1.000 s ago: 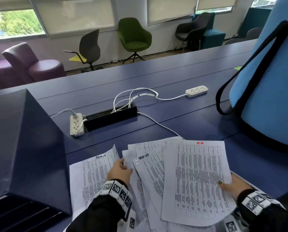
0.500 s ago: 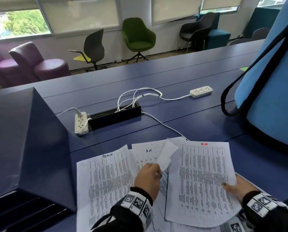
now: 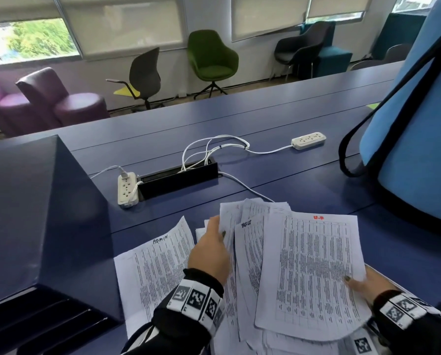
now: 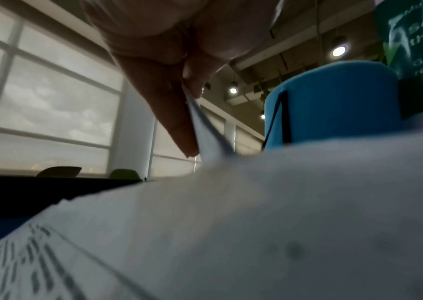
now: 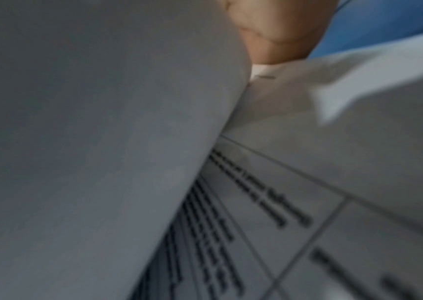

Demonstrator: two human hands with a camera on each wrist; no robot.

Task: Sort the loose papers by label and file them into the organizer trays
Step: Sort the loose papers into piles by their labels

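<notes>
Table (image 3: 278, 129): a long dark-blue table is carrying everything; a black cable box (image 3: 178, 178) is sitting sunk into its middle.
Organizer (image 3: 35, 213): a dark-blue organizer is standing at the table's near left edge, its tray slots showing at the near left corner.
Blue bag (image 3: 419, 149): a light-blue bag with a black strap is standing along the table's right edge.
Loose papers (image 3: 242, 278): a fanned pile of printed sheets is lying against the table's near edge, between the organizer and the bag.
ADMIN sheet (image 3: 153, 272): it is lying flat at the left of the pile, just beside the organizer, with part of it under the left wrist.
Red-labelled sheet (image 3: 314, 272): it is lying on top at the right of the pile, its red label too small to read.
Left hand (image 3: 210, 249): it is pinching the edges of a few raised sheets (image 4: 205, 125) in the middle of the pile, thumb on one side and fingers on the other.
Right hand (image 3: 365, 283): it is gripping the near right edge of the red-labelled sheet, thumb lying on top, fingers hidden underneath.
Power strips: one white strip (image 3: 127, 189) is lying just left of the cable box; another (image 3: 308, 140) is lying toward the far right, well apart from the papers.
</notes>
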